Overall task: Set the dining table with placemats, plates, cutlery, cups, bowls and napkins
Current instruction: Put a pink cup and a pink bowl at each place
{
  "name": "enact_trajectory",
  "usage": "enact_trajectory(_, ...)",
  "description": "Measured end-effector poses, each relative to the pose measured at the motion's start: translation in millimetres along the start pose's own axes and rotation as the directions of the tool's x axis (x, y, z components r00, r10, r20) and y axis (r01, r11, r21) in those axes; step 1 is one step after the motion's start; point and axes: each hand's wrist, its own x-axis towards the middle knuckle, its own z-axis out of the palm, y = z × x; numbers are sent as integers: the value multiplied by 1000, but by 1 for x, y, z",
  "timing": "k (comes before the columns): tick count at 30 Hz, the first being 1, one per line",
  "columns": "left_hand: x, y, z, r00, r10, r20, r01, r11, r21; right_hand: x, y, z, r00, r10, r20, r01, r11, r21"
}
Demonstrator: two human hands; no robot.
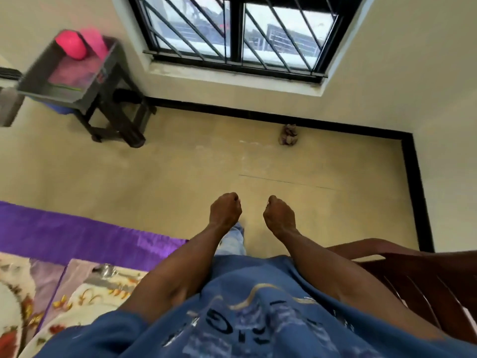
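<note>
The dining table (77, 233), under a purple cloth and a floral cover, fills the lower left; its long edge runs from the left side toward the person's waist. Both bare forearms reach forward over the floor, right of the table. The left hand (225, 210) and right hand (279, 215) hang side by side, apart, fingers curled into loose fists, holding nothing. A small metal cup (107, 270) sits on the table near the left elbow, too blurred to tell its orientation.

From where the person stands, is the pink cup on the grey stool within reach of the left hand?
Probably not: the left hand hangs near the body, while the pink cup sits on the grey stool across open floor.
</note>
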Motion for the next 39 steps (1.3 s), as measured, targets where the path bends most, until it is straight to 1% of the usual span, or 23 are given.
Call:
enact_trajectory(3,39,-6,-1,999,-16,40,15,999,29,37,-6,-9,999,30,11,-29,999,-30)
enact_trajectory(6,85,-15,-9,996,-64,62,63,998,24,89,-29,-22,999,-5,54,10,996,-90)
enact_trajectory(9,126,-26,-24,986,-156,49,158,987,-27,141,-67,-32,987,-84,138,106,982,-155)
enact_trajectory(13,171,-42,-44,953,-299,40,302,947,-110,207,-133,-36,946,-217,240,263,948,-180)
enact_trajectory(16,200,-58,-67,925,-379,20,377,915,-143,247,-175,-37,918,-295,266,342,928,-150)
enact_trajectory(20,228,-81,-105,906,-423,-23,418,901,-115,276,-213,-32,908,-324,267,359,928,-94)
enact_trajectory(25,256,-112,-142,866,-496,-60,491,867,-82,310,-258,-15,858,-376,349,433,896,-98)
enact_trajectory(30,296,-146,-170,827,-557,-75,551,830,-83,373,-325,-9,860,-390,329,435,898,-74)
enact_trajectory(33,332,-168,-187,794,-602,-83,596,798,-90,407,-369,3,823,-421,381,475,878,-56)
enact_trajectory(36,381,-191,-210,771,-632,-80,625,774,-101,461,-416,4,753,-489,440,561,826,-43)
enact_trajectory(37,397,-196,-222,761,-643,-86,635,765,-109,482,-433,-1,744,-506,436,577,816,-40)
enact_trajectory(39,430,-206,-251,718,-686,-121,669,727,-152,522,-471,-17,763,-513,393,573,818,-46)
